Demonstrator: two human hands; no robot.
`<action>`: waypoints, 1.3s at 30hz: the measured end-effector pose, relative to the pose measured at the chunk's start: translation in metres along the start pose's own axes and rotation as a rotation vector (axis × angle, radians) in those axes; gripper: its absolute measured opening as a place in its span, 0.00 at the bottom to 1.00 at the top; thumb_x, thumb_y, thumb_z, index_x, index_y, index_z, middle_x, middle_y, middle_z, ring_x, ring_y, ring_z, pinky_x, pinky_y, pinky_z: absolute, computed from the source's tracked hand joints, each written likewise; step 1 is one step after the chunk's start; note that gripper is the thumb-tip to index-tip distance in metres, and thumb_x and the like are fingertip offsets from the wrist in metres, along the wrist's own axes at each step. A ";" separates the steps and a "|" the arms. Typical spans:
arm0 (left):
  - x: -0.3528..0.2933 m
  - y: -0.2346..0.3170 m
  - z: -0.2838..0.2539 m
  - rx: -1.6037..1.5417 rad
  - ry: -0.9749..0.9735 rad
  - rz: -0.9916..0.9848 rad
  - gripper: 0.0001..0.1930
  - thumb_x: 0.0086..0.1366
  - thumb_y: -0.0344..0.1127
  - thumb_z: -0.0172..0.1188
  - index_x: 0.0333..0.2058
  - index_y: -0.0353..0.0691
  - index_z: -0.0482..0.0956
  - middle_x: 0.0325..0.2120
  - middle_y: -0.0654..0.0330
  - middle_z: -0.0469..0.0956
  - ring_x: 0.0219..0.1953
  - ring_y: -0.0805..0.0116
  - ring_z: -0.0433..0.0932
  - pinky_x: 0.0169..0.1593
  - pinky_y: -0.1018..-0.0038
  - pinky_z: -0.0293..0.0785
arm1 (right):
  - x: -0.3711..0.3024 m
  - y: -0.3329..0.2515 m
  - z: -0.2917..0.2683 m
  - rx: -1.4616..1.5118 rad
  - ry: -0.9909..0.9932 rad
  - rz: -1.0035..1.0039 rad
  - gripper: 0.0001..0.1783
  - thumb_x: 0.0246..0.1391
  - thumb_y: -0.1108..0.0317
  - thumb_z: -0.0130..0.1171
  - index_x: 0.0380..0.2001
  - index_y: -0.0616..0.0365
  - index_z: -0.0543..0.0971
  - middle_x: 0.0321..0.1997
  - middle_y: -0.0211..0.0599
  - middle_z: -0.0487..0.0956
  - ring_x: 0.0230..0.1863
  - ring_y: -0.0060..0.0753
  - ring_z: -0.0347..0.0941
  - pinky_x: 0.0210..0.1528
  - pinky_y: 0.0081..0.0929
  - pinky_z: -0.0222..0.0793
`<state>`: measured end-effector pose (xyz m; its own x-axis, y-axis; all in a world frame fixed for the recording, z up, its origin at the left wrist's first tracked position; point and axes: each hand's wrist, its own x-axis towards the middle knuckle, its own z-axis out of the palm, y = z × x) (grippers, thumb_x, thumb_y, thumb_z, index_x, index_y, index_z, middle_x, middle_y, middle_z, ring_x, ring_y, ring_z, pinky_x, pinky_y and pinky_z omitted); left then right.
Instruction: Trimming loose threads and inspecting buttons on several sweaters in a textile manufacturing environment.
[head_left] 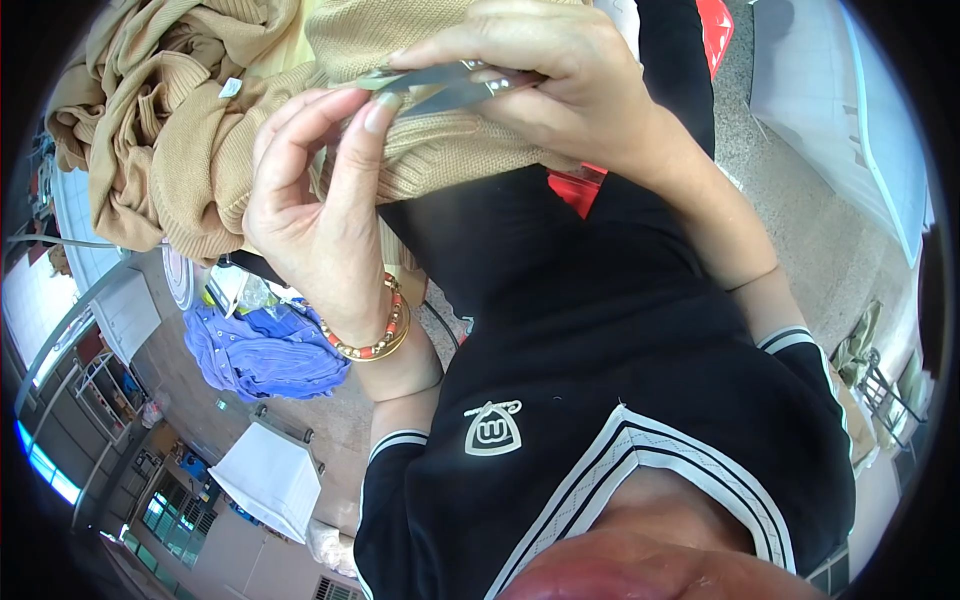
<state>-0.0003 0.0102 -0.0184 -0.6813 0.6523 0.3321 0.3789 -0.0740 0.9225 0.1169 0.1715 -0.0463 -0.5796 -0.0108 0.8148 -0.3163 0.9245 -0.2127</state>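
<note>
Tan knit garments (420, 165) lie across my lap and to the far left, with ribbed edges and folds. My right hand (575, 85) is closed round a pair of metal thread snips (445, 90), whose blades point left. Beside the blade tips, my left hand (320, 190) has thumb and forefinger brought together in a pinch; the small thing between them is too hidden to name. The pinch sits just over the knit cloth. A small white tag (230, 88) shows on the cloth at left.
Blue-purple cloth (265, 350) lies in a heap below the garments at left. A white boxy cover (268, 480) stands on the floor lower left. At upper right hangs a pale translucent sheet (825, 110), and a red object (578, 188) shows under my lap.
</note>
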 end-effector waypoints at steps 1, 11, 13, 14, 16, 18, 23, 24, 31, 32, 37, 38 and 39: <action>0.001 -0.001 0.001 0.005 -0.003 -0.006 0.07 0.57 0.20 0.68 0.35 0.31 0.83 0.37 0.59 0.79 0.39 0.75 0.77 0.44 0.81 0.72 | 0.001 -0.006 -0.003 0.287 0.036 0.218 0.18 0.45 0.81 0.61 0.44 0.64 0.80 0.26 0.39 0.77 0.27 0.37 0.76 0.29 0.27 0.69; 0.004 -0.006 0.000 -0.064 -0.004 -0.021 0.05 0.60 0.21 0.66 0.36 0.30 0.82 0.36 0.61 0.77 0.36 0.78 0.74 0.42 0.83 0.70 | 0.008 -0.004 -0.027 0.579 0.019 0.533 0.19 0.48 0.80 0.54 0.46 0.66 0.81 0.44 0.42 0.82 0.41 0.24 0.75 0.40 0.20 0.70; 0.005 -0.005 -0.002 -0.073 -0.019 -0.040 0.05 0.61 0.22 0.65 0.36 0.30 0.81 0.36 0.61 0.77 0.35 0.79 0.73 0.38 0.85 0.68 | 0.008 -0.003 -0.029 0.242 -0.138 0.394 0.17 0.45 0.78 0.57 0.42 0.66 0.81 0.40 0.45 0.82 0.40 0.31 0.77 0.38 0.22 0.71; 0.005 -0.003 -0.002 -0.069 -0.020 -0.041 0.05 0.61 0.22 0.65 0.36 0.30 0.81 0.36 0.61 0.77 0.35 0.79 0.73 0.38 0.85 0.68 | 0.013 -0.003 -0.032 0.245 -0.136 0.396 0.17 0.45 0.78 0.57 0.42 0.66 0.81 0.40 0.45 0.82 0.40 0.31 0.77 0.38 0.22 0.71; 0.004 -0.002 -0.002 -0.113 -0.002 -0.097 0.05 0.61 0.22 0.65 0.36 0.30 0.81 0.36 0.61 0.77 0.34 0.80 0.72 0.37 0.85 0.68 | 0.022 -0.003 -0.037 0.724 -0.326 0.904 0.18 0.43 0.78 0.59 0.42 0.66 0.81 0.36 0.44 0.82 0.37 0.33 0.78 0.37 0.22 0.72; 0.004 -0.002 -0.003 -0.134 0.004 -0.130 0.05 0.62 0.22 0.64 0.36 0.30 0.80 0.37 0.61 0.77 0.35 0.80 0.72 0.37 0.85 0.68 | 0.016 -0.005 -0.025 0.448 -0.158 0.590 0.17 0.43 0.77 0.59 0.41 0.66 0.82 0.34 0.43 0.82 0.34 0.32 0.78 0.35 0.23 0.71; 0.004 -0.005 0.000 -0.085 0.008 -0.046 0.04 0.64 0.23 0.63 0.36 0.30 0.79 0.38 0.61 0.77 0.37 0.77 0.72 0.43 0.83 0.69 | 0.018 -0.017 -0.020 0.036 -0.150 0.326 0.13 0.44 0.76 0.61 0.37 0.64 0.82 0.26 0.43 0.80 0.27 0.35 0.77 0.29 0.27 0.68; 0.004 -0.007 0.001 -0.082 0.011 -0.046 0.04 0.64 0.23 0.63 0.36 0.30 0.79 0.38 0.61 0.77 0.37 0.77 0.72 0.43 0.83 0.69 | 0.018 -0.016 -0.018 0.040 -0.149 0.324 0.13 0.44 0.76 0.61 0.37 0.64 0.82 0.26 0.43 0.80 0.27 0.35 0.77 0.29 0.27 0.68; 0.004 -0.013 0.008 0.022 0.041 0.139 0.03 0.65 0.24 0.61 0.36 0.31 0.77 0.36 0.59 0.77 0.38 0.75 0.73 0.46 0.81 0.70 | 0.003 -0.008 0.006 -0.014 -0.018 0.251 0.08 0.46 0.78 0.59 0.33 0.64 0.81 0.24 0.42 0.78 0.26 0.40 0.75 0.30 0.30 0.69; 0.004 -0.014 0.009 0.014 0.056 0.137 0.03 0.66 0.24 0.60 0.36 0.31 0.76 0.36 0.59 0.77 0.38 0.75 0.73 0.46 0.81 0.70 | 0.001 -0.007 0.009 0.072 0.020 0.263 0.08 0.45 0.78 0.59 0.32 0.64 0.80 0.24 0.42 0.77 0.26 0.41 0.75 0.30 0.30 0.69; 0.002 -0.010 0.009 -0.050 0.067 0.075 0.04 0.69 0.25 0.57 0.38 0.30 0.77 0.37 0.59 0.78 0.39 0.76 0.74 0.47 0.81 0.71 | 0.007 -0.014 -0.001 0.317 0.026 0.459 0.10 0.45 0.79 0.59 0.34 0.63 0.81 0.26 0.42 0.78 0.27 0.42 0.76 0.30 0.31 0.69; 0.002 -0.009 0.009 -0.038 0.069 0.060 0.05 0.70 0.27 0.56 0.39 0.29 0.77 0.37 0.58 0.78 0.39 0.76 0.75 0.47 0.80 0.71 | 0.005 -0.012 0.002 0.082 0.030 0.264 0.11 0.44 0.79 0.59 0.35 0.63 0.81 0.26 0.42 0.78 0.28 0.42 0.76 0.30 0.30 0.70; 0.002 -0.008 0.008 -0.027 0.071 0.044 0.07 0.71 0.28 0.55 0.40 0.29 0.77 0.38 0.58 0.79 0.40 0.76 0.75 0.48 0.80 0.71 | 0.004 -0.009 0.003 0.084 0.031 0.262 0.11 0.44 0.79 0.59 0.35 0.63 0.81 0.26 0.42 0.78 0.28 0.42 0.76 0.30 0.30 0.70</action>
<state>0.0003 0.0186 -0.0271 -0.7071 0.5933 0.3846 0.3932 -0.1221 0.9113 0.1150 0.1619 -0.0425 -0.6273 0.2374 0.7417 -0.2204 0.8594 -0.4615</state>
